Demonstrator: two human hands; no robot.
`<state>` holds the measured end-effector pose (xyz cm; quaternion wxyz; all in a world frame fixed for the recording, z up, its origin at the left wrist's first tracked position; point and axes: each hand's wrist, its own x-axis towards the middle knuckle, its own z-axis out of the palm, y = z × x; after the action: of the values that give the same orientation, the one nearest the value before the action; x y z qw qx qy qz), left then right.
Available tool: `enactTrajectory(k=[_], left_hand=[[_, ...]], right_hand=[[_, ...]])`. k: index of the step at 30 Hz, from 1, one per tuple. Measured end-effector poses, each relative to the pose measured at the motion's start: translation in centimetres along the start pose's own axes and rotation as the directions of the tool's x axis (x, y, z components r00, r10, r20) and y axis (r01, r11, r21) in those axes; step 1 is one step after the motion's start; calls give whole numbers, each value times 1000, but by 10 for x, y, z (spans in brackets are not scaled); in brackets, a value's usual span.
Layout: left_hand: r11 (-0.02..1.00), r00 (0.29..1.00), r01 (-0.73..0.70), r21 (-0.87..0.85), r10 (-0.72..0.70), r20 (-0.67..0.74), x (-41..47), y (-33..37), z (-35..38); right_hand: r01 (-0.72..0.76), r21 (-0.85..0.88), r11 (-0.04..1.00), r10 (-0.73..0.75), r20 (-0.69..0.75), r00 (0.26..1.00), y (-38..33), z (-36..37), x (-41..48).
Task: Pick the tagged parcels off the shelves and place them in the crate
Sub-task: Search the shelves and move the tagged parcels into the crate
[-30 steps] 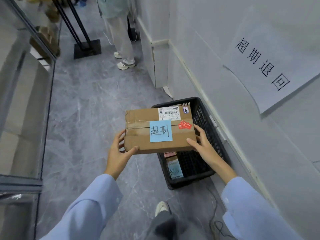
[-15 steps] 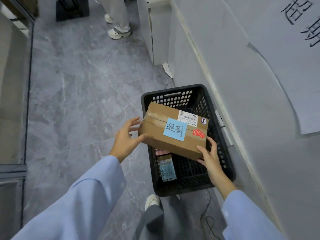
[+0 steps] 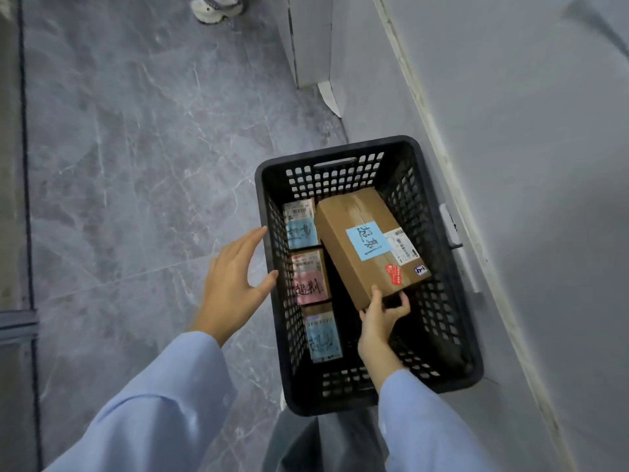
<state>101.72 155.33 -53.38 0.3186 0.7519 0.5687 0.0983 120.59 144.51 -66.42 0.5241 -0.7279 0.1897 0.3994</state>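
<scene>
A brown cardboard parcel (image 3: 360, 247) with a blue handwritten tag lies tilted inside the black plastic crate (image 3: 452, 338) on the floor. My right hand (image 3: 379, 321) grips the parcel's near end, thumb on top and fingers underneath. My left hand (image 3: 235, 284) hovers open just outside the crate's left wall, holding nothing. Along the crate's left side lie three small tagged parcels in a row: a blue-tagged one (image 3: 299, 223) at the far end, a pink-tagged one (image 3: 308, 277) in the middle, and a blue-tagged one (image 3: 323, 335) nearest me.
The crate stands against a grey wall (image 3: 527, 165) on the right. Grey marble floor (image 3: 136, 165) spreads to the left. Another person's white shoe (image 3: 214, 8) shows at the top. A wall corner (image 3: 313, 39) juts out beyond the crate.
The parcel has gone down into the crate and turned lengthwise. My left hand has let go of it and moved out to the left. The view has tipped further down.
</scene>
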Motion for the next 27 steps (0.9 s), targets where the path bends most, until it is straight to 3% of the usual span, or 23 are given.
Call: enactTrajectory(k=[8, 12, 16, 19, 23, 27], left_hand=[[1000, 1000, -5, -18, 5, -6, 6, -15, 7], [1000, 1000, 19, 19, -19, 2, 7, -25, 6], [997, 998, 59, 43, -59, 10, 4, -29, 10], [994, 996, 86, 73, -88, 27, -1, -28, 14], [988, 995, 100, 118, -101, 2, -12, -22, 10], [973, 982, 185, 134, -178, -63, -29, -20, -11]], right_hand=[[-3, -32, 999, -1, -134, 991, 18, 47, 45], [-60, -134, 989, 62, 17, 998, 27, 47, 65], [-31, -397, 917, 131, 227, 965, 20, 31, 72], [119, -595, 794, 130, 359, 924, 3, 22, 71], [337, -702, 627, 80, 488, 869, -23, 23, 61], [571, -761, 306, 35, 609, 793, -53, 48, 32]])
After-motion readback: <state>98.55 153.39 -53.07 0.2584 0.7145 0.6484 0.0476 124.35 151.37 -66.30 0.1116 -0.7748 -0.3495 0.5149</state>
